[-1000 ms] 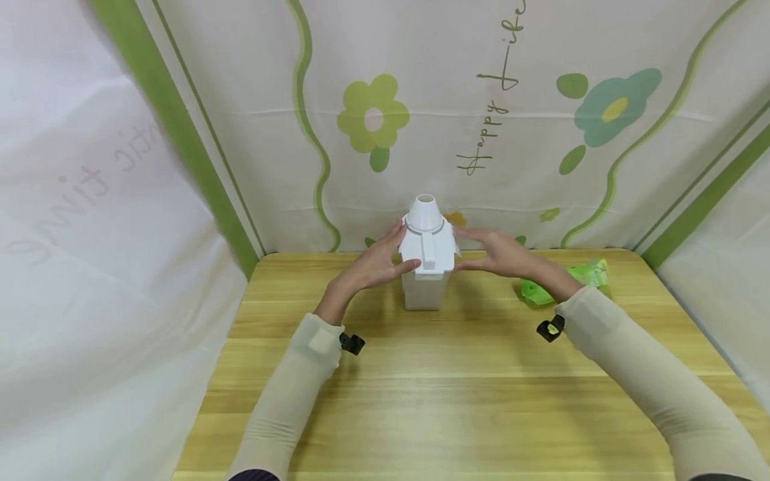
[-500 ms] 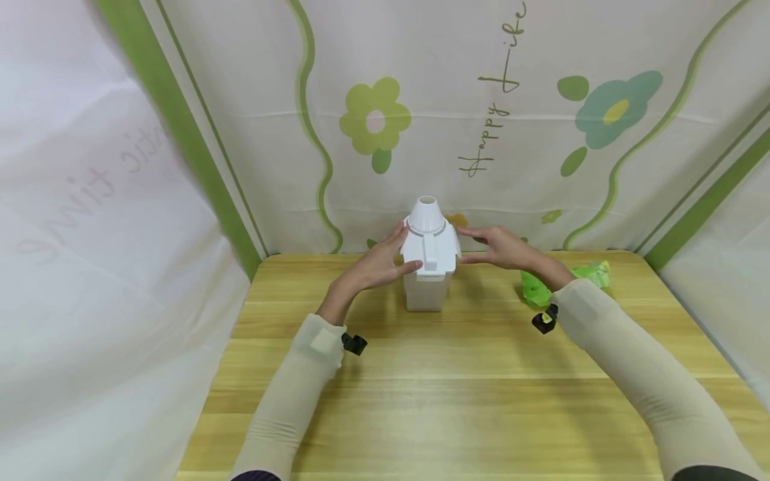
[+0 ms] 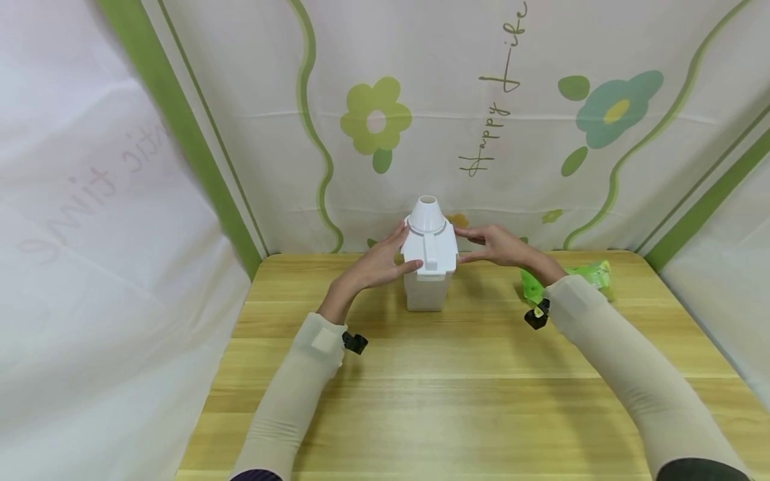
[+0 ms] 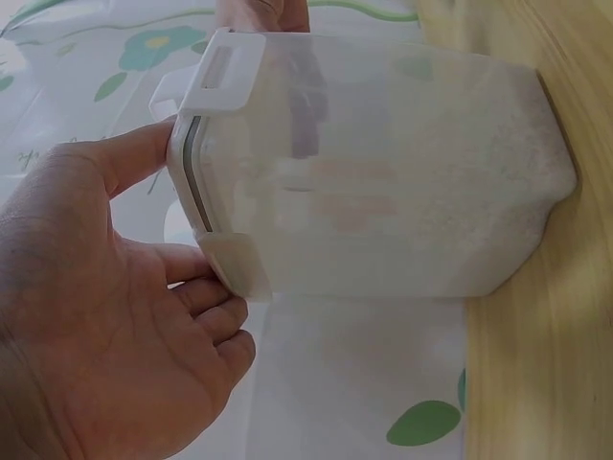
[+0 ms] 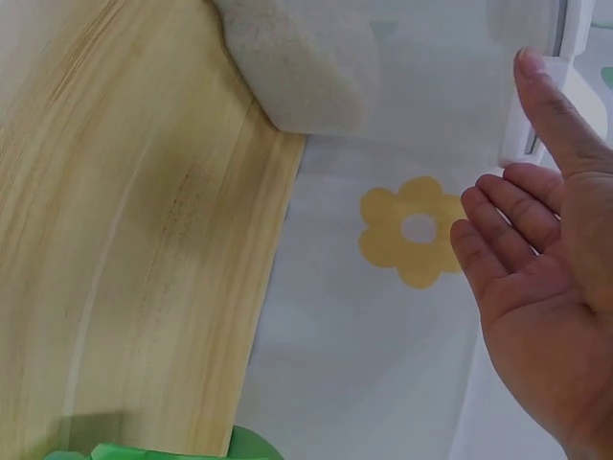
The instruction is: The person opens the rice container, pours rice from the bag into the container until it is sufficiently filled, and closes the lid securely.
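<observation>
A translucent white storage container (image 3: 425,295) stands upright at the table's back edge. Its white lid (image 3: 444,259) has clips on the sides and a cone-shaped piece (image 3: 426,218) on top. Pale, grain-like contents show near the bottom in the left wrist view. My left hand (image 3: 380,262) grips the lid from the left, thumb on top, with bent fingers against a side clip (image 4: 239,265). On the other side, my right hand (image 3: 498,247) touches the right clip (image 5: 520,134), its fingers fairly straight and the thumb at the lid's edge.
A green plastic packet (image 3: 595,275) lies on the wooden table (image 3: 433,401) at the right, partly behind the right forearm. A printed fabric wall (image 3: 252,167) rises directly behind the table, and more fabric hangs on both sides.
The right hand has shifted slightly left, and the right clip, which stuck outward, now lies closer to the container. The left hand keeps its place on the lid.
</observation>
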Tool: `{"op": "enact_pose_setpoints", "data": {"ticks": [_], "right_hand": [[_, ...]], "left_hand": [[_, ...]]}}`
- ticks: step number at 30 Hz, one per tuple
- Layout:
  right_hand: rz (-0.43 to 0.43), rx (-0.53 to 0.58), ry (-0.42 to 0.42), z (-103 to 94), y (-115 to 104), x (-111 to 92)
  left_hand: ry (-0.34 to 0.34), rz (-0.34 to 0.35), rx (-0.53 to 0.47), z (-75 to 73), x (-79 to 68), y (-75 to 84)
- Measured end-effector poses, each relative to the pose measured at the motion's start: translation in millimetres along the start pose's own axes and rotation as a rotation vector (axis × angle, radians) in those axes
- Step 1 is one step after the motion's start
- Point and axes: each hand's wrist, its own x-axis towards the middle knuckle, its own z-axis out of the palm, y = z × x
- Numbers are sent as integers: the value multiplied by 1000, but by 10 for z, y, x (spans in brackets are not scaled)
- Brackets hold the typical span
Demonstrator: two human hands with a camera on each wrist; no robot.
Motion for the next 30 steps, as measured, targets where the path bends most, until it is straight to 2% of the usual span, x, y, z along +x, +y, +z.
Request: {"op": "enact_pose_setpoints", "data": {"ticks": [8, 16, 30], "right_hand": [[-13, 83, 2, 47, 107, 30], [-24, 223, 39, 124, 194, 51], [-34, 295, 80, 206, 250, 59]], "left_hand": [[-3, -8, -4, 5, 16, 2], [9, -16, -7, 5, 16, 8], [34, -11, -39, 3, 14, 9]]}}
